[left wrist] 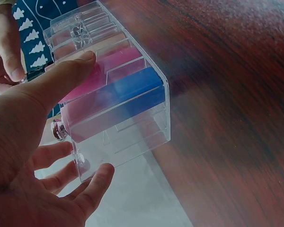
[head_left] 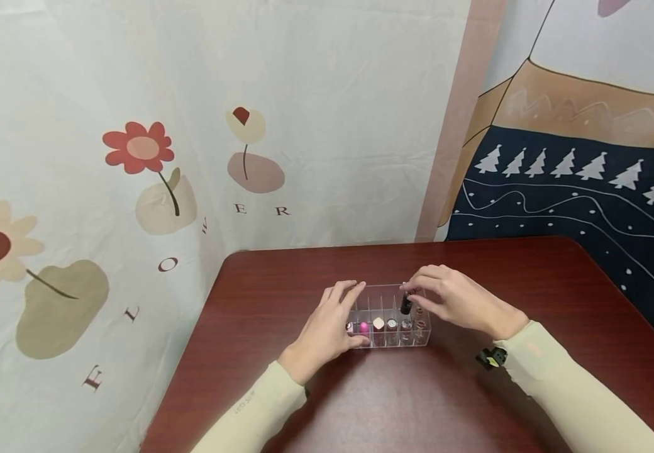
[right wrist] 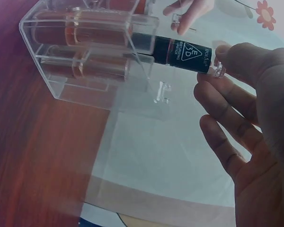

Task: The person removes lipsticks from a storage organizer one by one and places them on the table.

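We find the right grip (head_left: pixel 451 302) closed to a narrow pinch, thumb and fingertips set on the clear knobbed end of a black lipstick tube (right wrist: pixel 191 56). The tube lies directly below that grip, its long axis running from the fingertips down towards the compartments of a clear organizer (head_left: pixel 380 293). We judge this alignment, tube axis against compartment mouth, to be the governing relation; the right grip is the nearer hand. The tube's lower end shows through the clear plastic, at the rear row by our reading; its depth of entry we cannot tell. Just beside the tube, two banded tubes (right wrist: pixel 94 27) stand in neighbouring compartments, roughly parallel with it. Farther to the left of the right grip, we note a row of front tubes (head_left: pixel 392 324), among them a magenta tube (head_left: pixel 364 328). At the organizer's opposite end, the left grip (head_left: pixel 329 314) is spread wide and holds the box, thumb at the front, fingers at the back, with a pink-and-blue tube (left wrist: pixel 137 92) close by the thumb. Beneath both grips we record a reddish-brown counter (head_left: pixel 395 390); beyond it hangs a flower-printed cloth (head_left: pixel 332 94).
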The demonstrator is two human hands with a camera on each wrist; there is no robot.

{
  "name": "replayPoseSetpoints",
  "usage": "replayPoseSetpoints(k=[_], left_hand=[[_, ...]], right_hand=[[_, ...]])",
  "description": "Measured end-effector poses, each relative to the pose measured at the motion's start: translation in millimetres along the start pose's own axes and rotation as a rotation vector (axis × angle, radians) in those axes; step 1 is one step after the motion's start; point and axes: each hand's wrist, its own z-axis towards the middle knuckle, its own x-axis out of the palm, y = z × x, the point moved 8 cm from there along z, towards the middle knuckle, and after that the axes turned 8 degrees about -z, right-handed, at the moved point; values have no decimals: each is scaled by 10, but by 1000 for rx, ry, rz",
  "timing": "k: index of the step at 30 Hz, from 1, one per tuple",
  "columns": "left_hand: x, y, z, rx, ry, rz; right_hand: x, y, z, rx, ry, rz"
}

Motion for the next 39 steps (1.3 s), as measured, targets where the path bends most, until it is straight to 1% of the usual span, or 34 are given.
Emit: replayPoseSetpoints(k=[4, 5, 8, 11, 12, 17, 25, 30, 35, 39], left_hand=[[-12, -19, -19, 29, -23, -8], [39, 58, -7, 55, -42, -14], [32, 46, -21, 70, -51, -17], [41, 54, -12, 57, -42, -21], [-12, -26, -23, 32, -25, -14], [2, -16, -5, 1, -6, -3], [-15, -35, -7, 8, -11, -8], [-10, -27, -9, 8, -10, -5], [-12, -25, -8, 11, -13, 0], [-15, -32, -10, 15, -16, 1]], right_hand=[[-72, -8, 11, -17, -35, -2], [-90, -12, 12, -20, -43, -2], [-143, -23, 14, -25, -61, 4], [-198, -39, 15, -27, -83, 9], [-216, -45, 15, -27, -91, 12], [-307, -103, 5, -26, -134, 15], [-414, -226, -59, 6, -176, -9], [-453, -316, -117, 24, -191, 8], [-471, -403, -173, 77, -186, -1], [-448, -471, -225, 117, -179, -13]])
